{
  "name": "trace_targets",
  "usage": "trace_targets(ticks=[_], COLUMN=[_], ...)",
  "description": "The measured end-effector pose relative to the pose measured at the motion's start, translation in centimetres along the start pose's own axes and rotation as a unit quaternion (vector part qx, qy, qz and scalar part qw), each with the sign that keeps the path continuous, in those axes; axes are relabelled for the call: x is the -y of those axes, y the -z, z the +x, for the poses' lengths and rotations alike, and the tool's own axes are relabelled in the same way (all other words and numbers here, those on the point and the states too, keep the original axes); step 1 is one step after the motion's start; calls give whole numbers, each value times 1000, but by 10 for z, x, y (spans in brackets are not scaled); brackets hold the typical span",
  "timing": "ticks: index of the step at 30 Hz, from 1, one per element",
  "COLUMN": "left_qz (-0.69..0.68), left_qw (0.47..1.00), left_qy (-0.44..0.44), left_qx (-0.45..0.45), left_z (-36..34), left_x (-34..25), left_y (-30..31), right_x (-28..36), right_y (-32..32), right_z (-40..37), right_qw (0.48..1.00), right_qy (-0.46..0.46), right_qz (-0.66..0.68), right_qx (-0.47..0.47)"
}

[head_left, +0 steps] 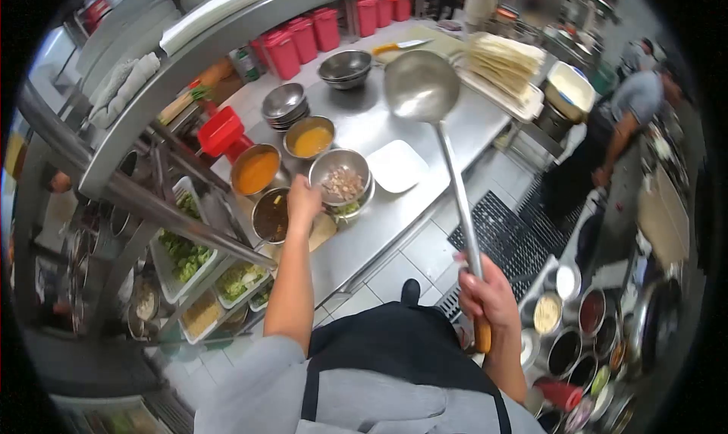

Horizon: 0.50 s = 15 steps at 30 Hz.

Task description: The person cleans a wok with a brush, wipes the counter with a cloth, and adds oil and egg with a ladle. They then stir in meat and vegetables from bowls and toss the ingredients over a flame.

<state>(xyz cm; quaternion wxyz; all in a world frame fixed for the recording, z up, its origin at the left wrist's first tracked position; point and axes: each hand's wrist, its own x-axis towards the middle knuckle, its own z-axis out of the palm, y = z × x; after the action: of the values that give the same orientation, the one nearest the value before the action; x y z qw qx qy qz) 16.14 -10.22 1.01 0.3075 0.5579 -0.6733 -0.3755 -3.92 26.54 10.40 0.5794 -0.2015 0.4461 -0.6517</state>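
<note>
My right hand (489,291) is wrapped round the handle of a large metal ladle (422,86), whose bowl is raised over the steel counter. On the counter's left part, my left hand (304,200) grips the rim of a metal bowl (340,178) with chopped pinkish pieces in it. That bowl sits partly over another bowl (356,206) with something green. Close to my left hand are a pot of dark sauce (271,215), a bowl of orange sauce (255,169) and a bowl of yellow liquid (310,137). A white square plate (397,166) lies to the right.
Red containers (281,53) line the counter's back, near stacked metal bowls (284,102) and a knife (403,46). A co-worker (637,100) stands at the right. Sauce containers (564,351) crowd the lower right; trays of greens (182,256) sit at lower left. Black mats (500,241) cover some floor.
</note>
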Motion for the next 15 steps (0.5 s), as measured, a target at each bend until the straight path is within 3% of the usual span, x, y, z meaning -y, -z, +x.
trace_targets(ticks=[4,6,8,11,15], left_qz=[-59,-174,-215,-258,-258], left_qw=[996,982,970,948,935], left_qy=[61,74,116,178,230], left_qx=[0,12,-11,-53,-76], left_z=[-47,-81,-120,-166,-197], left_x=[1,7,3,-13,2], left_y=[17,20,22,20,13], right_x=[46,52,35,18,18], right_y=[6,11,11,6,-5], right_z=[118,182,241,296,325], right_qw=[978,926,880,832,836], right_qy=[-4,-44,-1,33,20], right_qz=[-184,-353,-449,-523,-510], right_qx=[95,128,156,184,203])
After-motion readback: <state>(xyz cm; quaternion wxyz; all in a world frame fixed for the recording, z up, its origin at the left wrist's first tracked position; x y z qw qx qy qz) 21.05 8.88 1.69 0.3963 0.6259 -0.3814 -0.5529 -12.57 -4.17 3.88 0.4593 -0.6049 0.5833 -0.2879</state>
